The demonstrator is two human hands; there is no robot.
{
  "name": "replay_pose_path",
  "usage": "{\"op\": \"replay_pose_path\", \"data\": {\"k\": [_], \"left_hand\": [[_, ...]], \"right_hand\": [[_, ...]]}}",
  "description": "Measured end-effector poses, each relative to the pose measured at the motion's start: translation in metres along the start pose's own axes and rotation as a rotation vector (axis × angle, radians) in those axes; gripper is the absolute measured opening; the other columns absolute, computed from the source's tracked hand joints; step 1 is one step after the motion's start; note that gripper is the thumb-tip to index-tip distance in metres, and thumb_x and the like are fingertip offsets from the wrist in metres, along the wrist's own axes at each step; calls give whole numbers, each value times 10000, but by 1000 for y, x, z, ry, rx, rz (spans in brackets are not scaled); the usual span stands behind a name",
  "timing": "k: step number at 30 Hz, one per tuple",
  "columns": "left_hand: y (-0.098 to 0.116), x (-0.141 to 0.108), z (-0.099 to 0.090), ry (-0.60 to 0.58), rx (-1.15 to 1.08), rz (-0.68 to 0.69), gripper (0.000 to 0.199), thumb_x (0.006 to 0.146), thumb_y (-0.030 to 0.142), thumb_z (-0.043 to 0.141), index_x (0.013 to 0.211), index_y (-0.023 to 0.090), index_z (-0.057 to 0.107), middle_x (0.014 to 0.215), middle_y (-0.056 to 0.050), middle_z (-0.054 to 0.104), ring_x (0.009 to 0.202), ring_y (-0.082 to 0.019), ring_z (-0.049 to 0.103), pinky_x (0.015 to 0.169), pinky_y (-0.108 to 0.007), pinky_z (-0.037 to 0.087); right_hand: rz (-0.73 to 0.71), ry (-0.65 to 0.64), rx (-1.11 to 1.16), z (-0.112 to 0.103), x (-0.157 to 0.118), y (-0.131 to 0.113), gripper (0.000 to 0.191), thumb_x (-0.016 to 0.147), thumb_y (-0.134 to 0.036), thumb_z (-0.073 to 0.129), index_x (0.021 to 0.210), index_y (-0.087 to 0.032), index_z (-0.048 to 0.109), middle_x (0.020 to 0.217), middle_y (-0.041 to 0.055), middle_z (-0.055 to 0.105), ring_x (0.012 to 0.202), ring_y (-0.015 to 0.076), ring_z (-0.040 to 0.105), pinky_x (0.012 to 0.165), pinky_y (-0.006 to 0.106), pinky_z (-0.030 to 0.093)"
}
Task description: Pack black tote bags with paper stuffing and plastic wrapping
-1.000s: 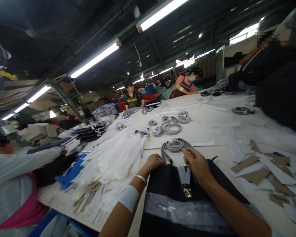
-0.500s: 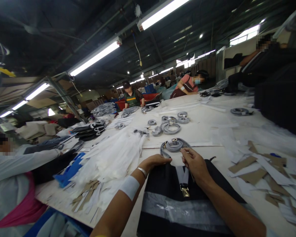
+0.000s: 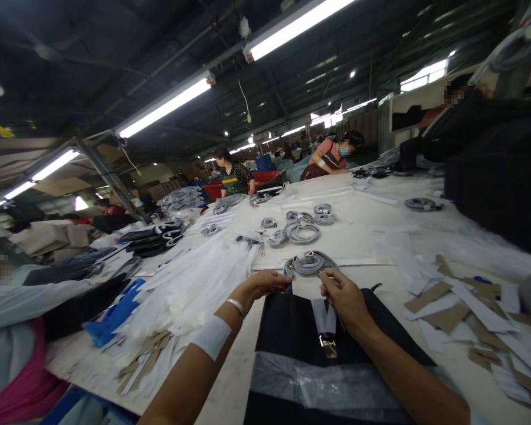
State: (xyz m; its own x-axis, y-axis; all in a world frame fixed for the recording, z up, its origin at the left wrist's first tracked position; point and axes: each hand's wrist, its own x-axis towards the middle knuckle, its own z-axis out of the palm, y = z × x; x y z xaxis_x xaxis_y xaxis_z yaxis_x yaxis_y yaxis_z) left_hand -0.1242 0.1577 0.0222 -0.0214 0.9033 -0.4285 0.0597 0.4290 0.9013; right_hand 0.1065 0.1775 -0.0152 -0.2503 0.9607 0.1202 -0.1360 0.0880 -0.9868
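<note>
A black bag (image 3: pixel 292 324) lies before me on the white table, a clear plastic band across it. A grey strap with a gold clasp (image 3: pixel 328 347) hangs over its upper part. Beyond the bag's top edge lies a coiled grey strap (image 3: pixel 310 265) with gold hooks. My left hand (image 3: pixel 269 283) is closed at the bag's upper left corner, its fingertips by the end of the coiled strap; what they pinch is too small to tell. My right hand (image 3: pixel 343 295) is closed above the bag near the coil, fingertips pinched on something I cannot make out.
Several coiled grey straps (image 3: pixel 304 232) lie farther back. White sheets (image 3: pixel 194 277) and a blue object (image 3: pixel 115 313) are at left, paper and cardboard strips (image 3: pixel 451 313) at right. A person's sleeve (image 3: pixel 22 301) reaches in from the left; other people work beyond the table.
My left hand has moved left, away from the coiled strap and my right hand. My right hand stays near the coil, slightly lower. The view has shifted a little.
</note>
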Motion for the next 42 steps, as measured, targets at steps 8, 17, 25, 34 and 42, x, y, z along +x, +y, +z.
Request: {"op": "replay_pose_path", "data": {"k": [8,17,25,34,42], "left_hand": [[1,-9,9,26,-171,100,531,642,162,830,1140,138,650,907,-66,712,701,-102,626,639,-208,452],[-11,-9,17,-109,-238,285,883,627,83,740,1444,260,457,1301,-103,622,806,-107,607,517,-163,313],[-10,-4,24,-189,-83,260,938,661,200,803,1495,274,381,810,2,676,517,-50,451,485,-177,260],[-6,-20,5,39,70,298,665,699,258,817,1314,123,603,664,3,668,620,-106,560,579,-209,373],[-1,-62,2,82,-139,415,588,810,409,757,1311,151,593,893,-71,706,898,-163,671,926,-338,504]], "right_hand": [[27,-36,-70,3,7,2,410,771,-587,631,863,-189,663,575,-4,608,403,108,416,401,230,265],[64,-131,-251,13,23,3,263,696,-424,671,762,-183,755,524,19,649,344,101,398,362,216,224],[16,-212,-298,20,20,9,380,743,-531,647,837,-187,777,570,25,680,376,109,434,385,223,255],[-18,-116,-218,15,16,5,343,771,-514,667,921,-218,756,778,41,742,664,214,649,616,314,476],[45,-161,46,17,8,-3,465,692,-522,772,1020,-195,731,1058,82,734,897,257,691,800,358,538]]}}
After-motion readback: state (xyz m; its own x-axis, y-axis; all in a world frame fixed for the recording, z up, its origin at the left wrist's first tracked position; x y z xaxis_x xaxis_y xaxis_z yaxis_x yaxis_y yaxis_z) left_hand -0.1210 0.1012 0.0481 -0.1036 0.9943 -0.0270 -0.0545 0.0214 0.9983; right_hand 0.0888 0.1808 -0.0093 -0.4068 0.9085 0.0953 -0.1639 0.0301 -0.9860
